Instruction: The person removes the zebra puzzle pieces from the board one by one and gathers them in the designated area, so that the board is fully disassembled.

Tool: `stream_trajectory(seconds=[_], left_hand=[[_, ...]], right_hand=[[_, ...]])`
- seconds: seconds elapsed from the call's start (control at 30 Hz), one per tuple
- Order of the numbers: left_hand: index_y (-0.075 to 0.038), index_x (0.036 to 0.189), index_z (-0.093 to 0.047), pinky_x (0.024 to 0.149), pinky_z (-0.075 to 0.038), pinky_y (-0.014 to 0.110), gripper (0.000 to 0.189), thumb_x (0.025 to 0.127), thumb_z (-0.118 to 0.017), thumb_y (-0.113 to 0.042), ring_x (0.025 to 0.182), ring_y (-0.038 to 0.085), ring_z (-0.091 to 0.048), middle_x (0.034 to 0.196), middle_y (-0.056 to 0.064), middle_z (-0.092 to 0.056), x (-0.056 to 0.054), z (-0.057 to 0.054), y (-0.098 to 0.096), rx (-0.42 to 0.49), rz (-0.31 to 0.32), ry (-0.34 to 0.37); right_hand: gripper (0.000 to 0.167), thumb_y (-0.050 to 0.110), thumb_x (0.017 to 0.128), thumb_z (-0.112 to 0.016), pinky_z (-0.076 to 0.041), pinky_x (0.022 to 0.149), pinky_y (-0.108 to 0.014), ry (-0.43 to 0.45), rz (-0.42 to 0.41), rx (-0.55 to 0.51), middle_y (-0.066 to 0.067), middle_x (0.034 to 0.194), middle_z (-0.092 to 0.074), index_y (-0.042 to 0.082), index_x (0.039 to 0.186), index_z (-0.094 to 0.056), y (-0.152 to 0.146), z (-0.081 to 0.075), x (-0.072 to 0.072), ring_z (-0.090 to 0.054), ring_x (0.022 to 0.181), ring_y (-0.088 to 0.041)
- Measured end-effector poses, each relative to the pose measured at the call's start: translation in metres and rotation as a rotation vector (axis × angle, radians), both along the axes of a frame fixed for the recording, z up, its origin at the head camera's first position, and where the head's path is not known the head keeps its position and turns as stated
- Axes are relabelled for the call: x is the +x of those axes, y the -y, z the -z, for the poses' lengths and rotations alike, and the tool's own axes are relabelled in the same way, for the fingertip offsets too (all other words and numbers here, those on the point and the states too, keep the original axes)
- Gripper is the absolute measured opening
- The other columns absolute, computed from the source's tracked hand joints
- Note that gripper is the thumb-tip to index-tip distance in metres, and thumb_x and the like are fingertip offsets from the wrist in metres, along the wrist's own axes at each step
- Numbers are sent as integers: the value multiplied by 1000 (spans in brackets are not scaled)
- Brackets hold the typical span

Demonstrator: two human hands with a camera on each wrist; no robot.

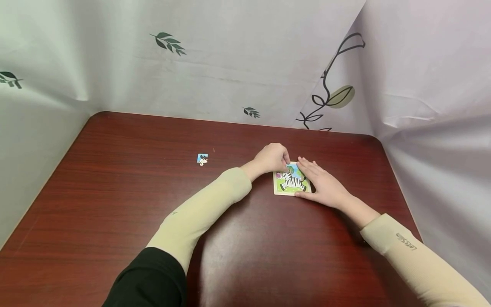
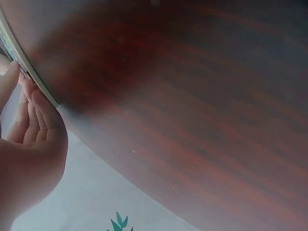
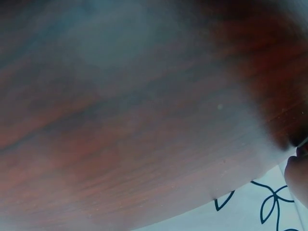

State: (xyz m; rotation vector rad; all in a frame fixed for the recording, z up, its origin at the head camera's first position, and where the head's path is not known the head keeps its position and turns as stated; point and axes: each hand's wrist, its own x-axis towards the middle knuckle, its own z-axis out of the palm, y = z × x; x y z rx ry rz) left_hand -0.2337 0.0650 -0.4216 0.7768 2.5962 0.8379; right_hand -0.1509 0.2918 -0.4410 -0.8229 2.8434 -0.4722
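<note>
A small square jigsaw puzzle [image 1: 293, 182] with a zebra on green grass lies in a pale frame, right of the table's middle. My left hand [image 1: 271, 157] is bent over its far left corner and pinches a puzzle piece there between thumb and fingertips. In the left wrist view, the thumb and fingers of that hand [image 2: 36, 139] meet right at the frame's edge; most of the piece is hidden. My right hand [image 1: 324, 184] rests along the puzzle's right side, fingers extended over its far right corner, thumb at the near edge. Only a bit of that hand [image 3: 297, 173] shows in the right wrist view.
One loose puzzle piece [image 1: 202, 159], blue with black and white markings, lies on the table to the left of my left hand. The dark red wooden table [image 1: 115, 192] has rounded far corners. White cloth [image 1: 215, 76] with leaf prints hangs behind it and at both sides.
</note>
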Motion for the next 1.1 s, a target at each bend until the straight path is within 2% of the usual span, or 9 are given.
stream_trajectory(seconds=[0.3,0.5,0.8,1.1], left_hand=[[-8,99,-77,75,-52,20,23,86,-89,-21,83,10,-68,93,3,-78,-3,2,-2,2,24,41],[-8,100,-75,75,-50,19,23,87,-89,-22,82,10,-66,92,2,-75,-4,3,-2,1,30,35],[-8,104,-74,80,-50,22,24,89,-87,-21,85,11,-62,92,0,-68,-2,-1,-1,-13,45,42],[-11,102,-72,81,-49,24,22,89,-87,-23,87,13,-61,92,0,-66,-3,1,0,-31,82,-14]], right_hand=[[102,47,90,-82,-20,133,-55,-8,-7,-4,-14,175,-28,4,166,-31,0,0,0,-26,163,-34],[101,47,90,-82,-20,133,-54,-11,-11,-5,-14,175,-28,4,166,-31,0,1,0,-27,163,-34],[101,46,90,-83,-20,133,-54,-21,-16,6,-15,175,-29,4,166,-31,0,0,0,-28,163,-34],[101,47,90,-83,-21,133,-54,-18,-14,5,-15,175,-29,3,166,-32,1,0,0,-28,163,-34]])
